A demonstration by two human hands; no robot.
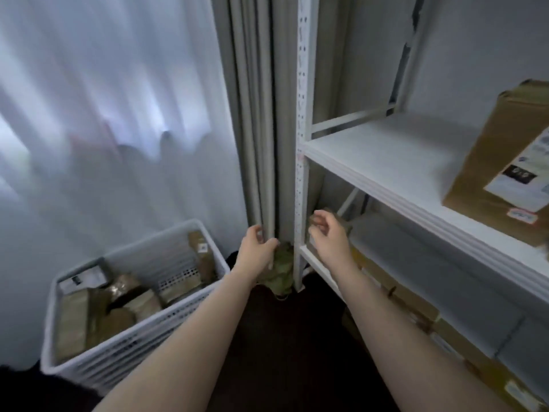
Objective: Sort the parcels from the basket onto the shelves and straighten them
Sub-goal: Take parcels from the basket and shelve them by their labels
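Right hand point(326, 236) hangs loose, holding nothing, beside a parcel point(346, 226) tucked at the lower shelf point(416, 257) left end, left hand point(257, 248) curls at the curtain point(252, 144), grip unclear tbh, basket point(118, 349) parked near-left for easy reach I guess.

Both arms are stretched forward. The left hand point(257, 248) is set against the grey curtain point(261, 114), fingers curled; a grip cannot be confirmed. The right hand point(326, 233) is held loosely curled beside the shelf post point(301, 144). Parcels point(118, 304) are heaped in the white basket point(142, 331).

Nothing can be read; the label point(524, 176) on the box point(496, 129) and those on the basket point(124, 349) parcels point(72, 322) are blurred.
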